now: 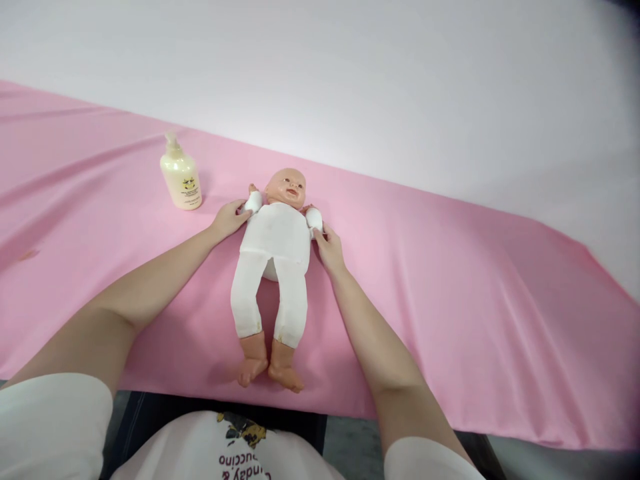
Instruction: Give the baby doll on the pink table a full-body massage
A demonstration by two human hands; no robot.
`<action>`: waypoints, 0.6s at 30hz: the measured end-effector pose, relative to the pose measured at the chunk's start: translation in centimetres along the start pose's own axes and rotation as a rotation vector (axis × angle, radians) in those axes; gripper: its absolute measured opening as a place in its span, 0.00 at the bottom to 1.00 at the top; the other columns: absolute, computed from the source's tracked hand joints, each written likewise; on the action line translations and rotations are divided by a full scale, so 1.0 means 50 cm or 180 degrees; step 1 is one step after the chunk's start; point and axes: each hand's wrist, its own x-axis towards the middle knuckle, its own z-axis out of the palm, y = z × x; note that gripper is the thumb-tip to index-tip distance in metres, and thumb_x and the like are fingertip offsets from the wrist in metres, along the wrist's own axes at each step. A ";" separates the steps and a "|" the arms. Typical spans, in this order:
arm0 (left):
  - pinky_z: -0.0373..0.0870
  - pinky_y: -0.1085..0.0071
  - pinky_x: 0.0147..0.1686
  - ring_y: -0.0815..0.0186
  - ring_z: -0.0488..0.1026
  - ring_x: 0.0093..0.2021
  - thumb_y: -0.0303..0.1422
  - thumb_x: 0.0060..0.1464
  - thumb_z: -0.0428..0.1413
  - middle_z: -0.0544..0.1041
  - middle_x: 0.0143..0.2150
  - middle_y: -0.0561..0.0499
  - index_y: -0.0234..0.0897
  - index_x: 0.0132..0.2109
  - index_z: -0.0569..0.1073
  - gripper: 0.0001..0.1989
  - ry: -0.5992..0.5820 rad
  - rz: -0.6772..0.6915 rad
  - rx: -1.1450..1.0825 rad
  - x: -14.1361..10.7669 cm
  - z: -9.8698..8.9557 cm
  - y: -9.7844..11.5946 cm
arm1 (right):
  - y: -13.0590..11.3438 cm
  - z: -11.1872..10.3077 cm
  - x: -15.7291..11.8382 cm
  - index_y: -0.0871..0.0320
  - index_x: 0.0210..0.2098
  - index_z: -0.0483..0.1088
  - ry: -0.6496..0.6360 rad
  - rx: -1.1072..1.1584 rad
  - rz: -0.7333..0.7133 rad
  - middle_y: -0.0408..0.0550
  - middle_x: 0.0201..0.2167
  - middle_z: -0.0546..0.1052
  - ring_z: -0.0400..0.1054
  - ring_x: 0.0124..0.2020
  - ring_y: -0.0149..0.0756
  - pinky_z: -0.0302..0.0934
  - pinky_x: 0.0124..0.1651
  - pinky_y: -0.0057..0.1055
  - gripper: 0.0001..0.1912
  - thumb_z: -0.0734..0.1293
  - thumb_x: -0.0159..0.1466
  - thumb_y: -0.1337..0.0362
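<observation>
A baby doll with a white cloth body lies on its back on the pink cloth, head away from me and bare feet toward me. My left hand is closed around the doll's white upper arm on the left, fingertips partly hidden behind it. On the other side, my right hand grips the doll's other arm, its thumb and fingers pressed against the white sleeve. Both doll forearms are bent up beside the head.
A cream pump bottle with a cow-face label stands upright left of the doll. Pink cloth covers the table, with folds at the left and right. Behind it rises a white surface. The table's front edge runs close to my body.
</observation>
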 end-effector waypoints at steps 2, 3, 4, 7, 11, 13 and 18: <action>0.64 0.66 0.37 0.61 0.70 0.35 0.41 0.56 0.55 0.80 0.40 0.46 0.33 0.51 0.80 0.21 0.0000 0.0021 0.0012 0.001 0.000 -0.001 | 0.003 -0.001 0.001 0.54 0.55 0.77 0.0023 -0.0076 -0.0020 0.47 0.46 0.82 0.73 0.44 0.42 0.66 0.59 0.43 0.25 0.68 0.64 0.47; 0.64 0.66 0.37 0.61 0.70 0.34 0.41 0.55 0.55 0.80 0.39 0.47 0.34 0.51 0.80 0.21 0.0017 0.0041 -0.0003 0.001 0.001 -0.002 | 0.005 -0.001 0.002 0.53 0.55 0.77 0.0036 -0.0071 -0.0039 0.47 0.46 0.82 0.73 0.46 0.42 0.65 0.60 0.43 0.25 0.68 0.64 0.47; 0.63 0.67 0.36 0.62 0.69 0.34 0.41 0.55 0.56 0.80 0.38 0.47 0.34 0.50 0.80 0.20 0.0038 0.0059 -0.0028 0.001 0.001 -0.003 | 0.006 -0.001 0.002 0.53 0.55 0.77 0.0045 -0.0047 -0.0065 0.47 0.48 0.81 0.73 0.48 0.42 0.64 0.62 0.43 0.25 0.68 0.65 0.47; 0.63 0.67 0.36 0.62 0.69 0.33 0.41 0.53 0.57 0.80 0.37 0.48 0.36 0.47 0.80 0.18 0.0092 0.0078 -0.0163 0.001 0.001 -0.005 | 0.010 -0.001 0.001 0.52 0.56 0.76 0.0079 0.0043 -0.0139 0.48 0.53 0.80 0.72 0.54 0.42 0.60 0.67 0.45 0.25 0.66 0.66 0.47; 0.65 0.66 0.39 0.62 0.69 0.35 0.39 0.49 0.60 0.79 0.39 0.48 0.37 0.48 0.78 0.19 0.0142 -0.0058 -0.0433 0.002 0.002 -0.008 | 0.019 0.001 0.002 0.50 0.61 0.72 0.0073 0.0239 -0.0071 0.48 0.58 0.78 0.72 0.56 0.42 0.60 0.68 0.47 0.28 0.68 0.64 0.48; 0.66 0.67 0.39 0.63 0.69 0.35 0.38 0.47 0.62 0.79 0.40 0.49 0.38 0.48 0.77 0.20 0.0164 -0.0128 -0.0631 0.003 0.004 -0.011 | 0.025 0.003 0.005 0.50 0.63 0.70 0.0111 0.0427 -0.0042 0.49 0.61 0.76 0.72 0.58 0.42 0.61 0.69 0.47 0.31 0.70 0.63 0.48; 0.68 0.66 0.42 0.64 0.71 0.37 0.36 0.42 0.62 0.78 0.45 0.48 0.37 0.52 0.73 0.27 0.0137 -0.0190 -0.1270 0.009 0.009 -0.016 | 0.033 0.005 0.011 0.49 0.66 0.65 0.0154 0.0942 -0.0048 0.52 0.68 0.70 0.68 0.66 0.44 0.59 0.71 0.49 0.41 0.76 0.56 0.50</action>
